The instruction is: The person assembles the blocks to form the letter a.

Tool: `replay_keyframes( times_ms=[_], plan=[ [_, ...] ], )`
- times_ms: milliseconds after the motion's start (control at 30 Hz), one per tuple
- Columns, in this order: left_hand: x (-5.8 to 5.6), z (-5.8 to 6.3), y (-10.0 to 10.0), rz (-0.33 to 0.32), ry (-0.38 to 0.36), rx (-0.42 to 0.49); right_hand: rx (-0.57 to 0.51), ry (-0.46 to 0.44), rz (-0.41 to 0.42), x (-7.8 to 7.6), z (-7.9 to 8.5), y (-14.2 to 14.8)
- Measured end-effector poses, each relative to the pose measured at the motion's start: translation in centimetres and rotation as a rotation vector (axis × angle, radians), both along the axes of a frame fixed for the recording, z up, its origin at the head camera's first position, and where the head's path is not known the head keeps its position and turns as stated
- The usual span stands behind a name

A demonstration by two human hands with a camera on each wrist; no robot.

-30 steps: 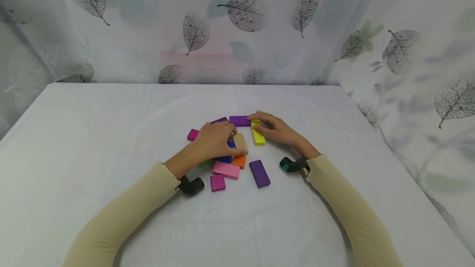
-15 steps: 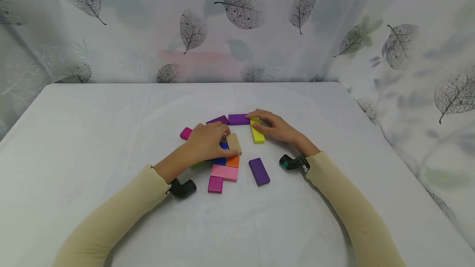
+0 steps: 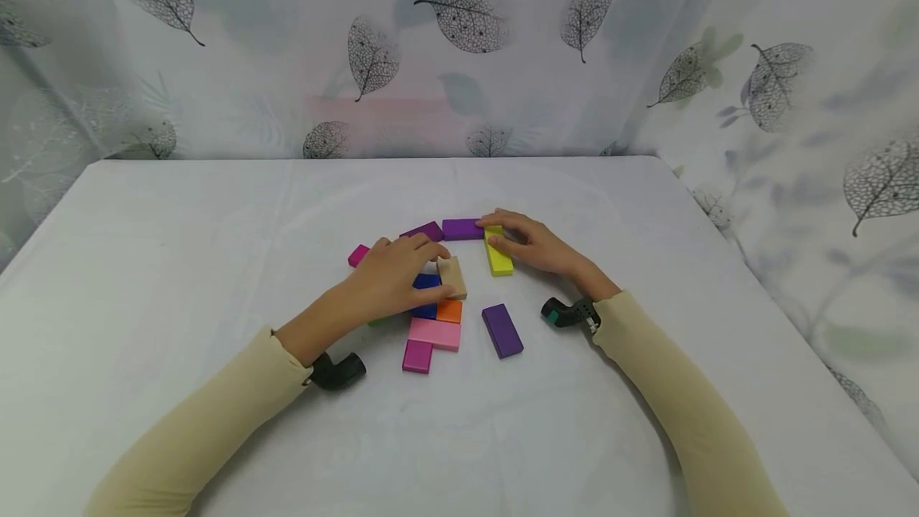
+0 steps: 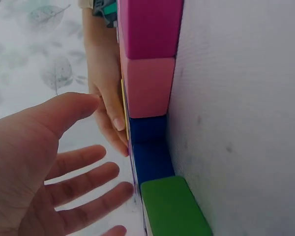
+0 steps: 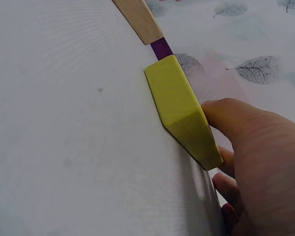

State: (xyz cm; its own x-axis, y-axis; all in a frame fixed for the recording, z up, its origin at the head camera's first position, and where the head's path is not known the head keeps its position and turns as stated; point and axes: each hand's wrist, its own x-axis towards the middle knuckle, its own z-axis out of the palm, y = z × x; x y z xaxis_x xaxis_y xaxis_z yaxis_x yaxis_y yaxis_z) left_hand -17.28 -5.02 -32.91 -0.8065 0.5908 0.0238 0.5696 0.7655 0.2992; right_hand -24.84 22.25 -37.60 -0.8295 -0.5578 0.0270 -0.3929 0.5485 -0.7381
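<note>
My left hand [image 3: 391, 270] is over the left side of a cluster of coloured blocks, its thumb and fingertips at the beige block [image 3: 452, 278]. In the left wrist view its fingers [image 4: 88, 182] are spread, and the thumb stands well apart from them. Partly under this hand lie a blue block [image 3: 425, 294] and a green block [image 4: 172, 206]. My right hand [image 3: 534, 246] rests at the far end of the yellow block [image 3: 498, 254] with relaxed fingers. In the right wrist view its thumb touches the edge of the yellow block [image 5: 169, 91].
Two purple blocks [image 3: 463, 229] [image 3: 422, 231] lie behind. An orange block [image 3: 449, 310], a pink block [image 3: 435, 333] and a magenta block [image 3: 417, 357] sit nearer. Another magenta block [image 3: 358, 254] is at left. A dark purple block [image 3: 502, 331] lies apart on the white table [image 3: 610, 421].
My left hand has shifted left, its thumb drawing back from the beige block's right corner. The beige block and its neighbours slid slightly left, and the near magenta block now adjoins the pink one.
</note>
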Motion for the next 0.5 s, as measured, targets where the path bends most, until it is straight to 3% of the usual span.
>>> replay_keyframes(
  times_ms=[300, 500],
  plan=[
    [1.4, 0.3, -1.8, -0.067, 0.141, 0.106, 0.005, 0.002, 0.003, 0.1, 0.0, -0.1],
    [2.3, 0.0, -2.7, -0.09, 0.147, 0.107, -0.009, 0.009, 0.007, 0.1, 0.1, -0.1]
  ],
)
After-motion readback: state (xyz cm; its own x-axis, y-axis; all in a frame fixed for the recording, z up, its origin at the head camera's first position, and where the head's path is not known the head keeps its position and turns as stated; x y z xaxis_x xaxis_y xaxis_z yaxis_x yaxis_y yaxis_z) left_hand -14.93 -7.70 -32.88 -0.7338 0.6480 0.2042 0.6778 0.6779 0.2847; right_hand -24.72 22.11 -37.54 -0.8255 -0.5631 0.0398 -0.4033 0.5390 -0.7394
